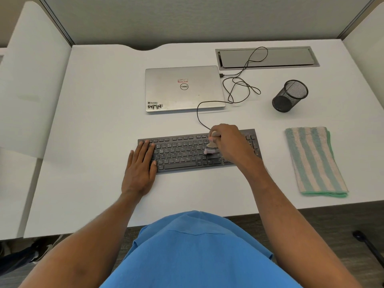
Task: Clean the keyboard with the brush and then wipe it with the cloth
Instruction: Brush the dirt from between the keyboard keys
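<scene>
A black keyboard (182, 151) lies across the middle of the white desk (87, 142). My right hand (230, 143) grips a small brush (211, 147) over the right-centre keys, its pale bristles touching them. My left hand (141, 165) rests flat on the keyboard's left end, fingers straight. A folded green-and-cream striped cloth (314, 161) lies on the desk to the right of the keyboard, apart from both hands.
A closed silver laptop (184, 89) sits behind the keyboard, with a black cable (236, 88) looping from it to the keyboard. A black mesh pen cup (289, 96) stands at the right rear. A cable hatch (267, 58) is set into the desk's back.
</scene>
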